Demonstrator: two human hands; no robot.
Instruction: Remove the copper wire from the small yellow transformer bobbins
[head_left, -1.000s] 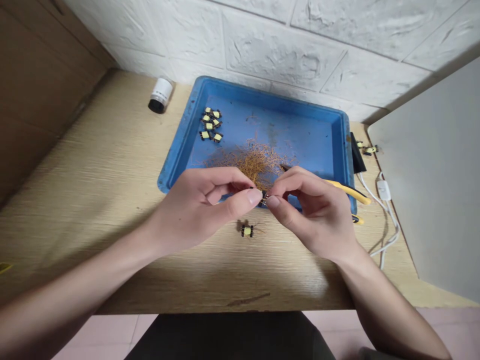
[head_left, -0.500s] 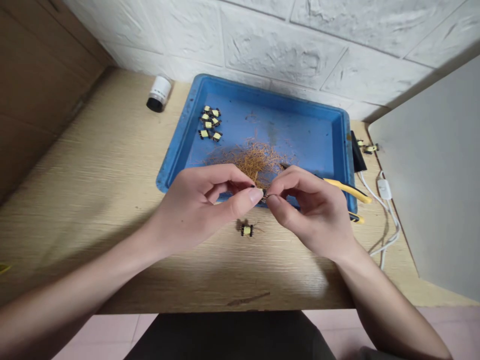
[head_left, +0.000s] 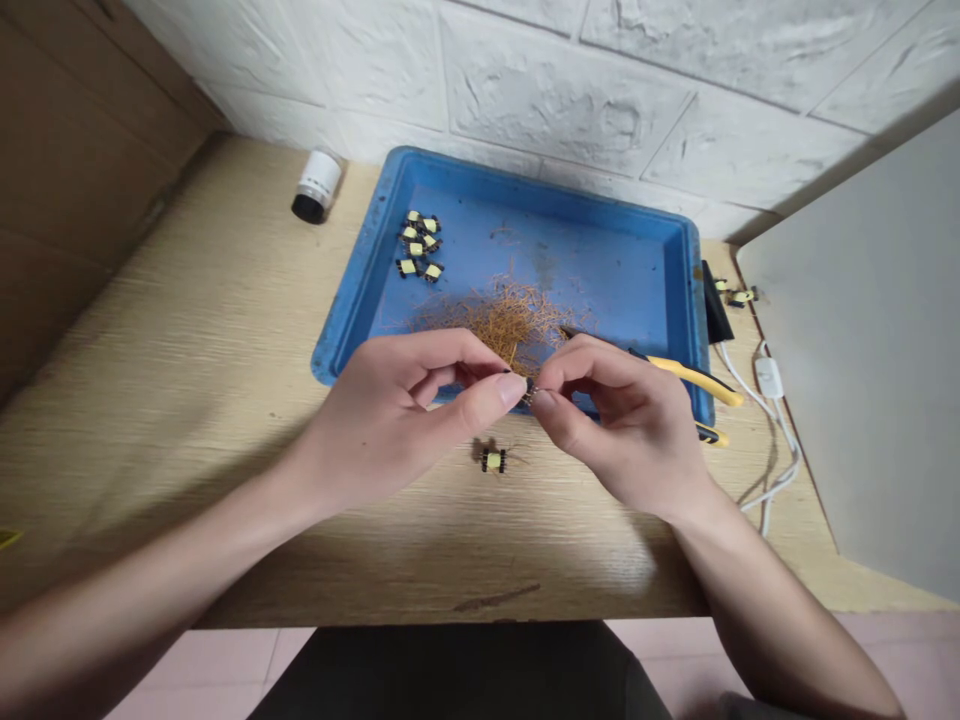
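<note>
Between thumb and fingers, my left hand (head_left: 409, 405) grips a small coil transformer (head_left: 529, 388), mostly covered by the fingertips. Its dark end with tiny metal pins pokes out to the right. There my right hand (head_left: 619, 420) pinches thumb and forefinger together at the pin end; any fine wire between them is too small to make out clearly. Both hands are over the front rim of a blue tray (head_left: 622, 215). Below them on the table lies another small transformer (head_left: 493, 460), yellow-wrapped with black ends and thin wires sticking out.
Copper-coloured wire scraps (head_left: 510, 315) are heaped in the tray, with several transformers (head_left: 417, 248) at its left. Yellow-handled pliers (head_left: 694, 378) lie partly behind my right hand. A white bottle (head_left: 318, 182), a white cable (head_left: 787, 450) and more transformers (head_left: 741, 297) are around the tray.
My right thumb and forefinger have shifted very slightly at the pin end of the transformer. My left hand keeps its hold, and everything else is where it was.
</note>
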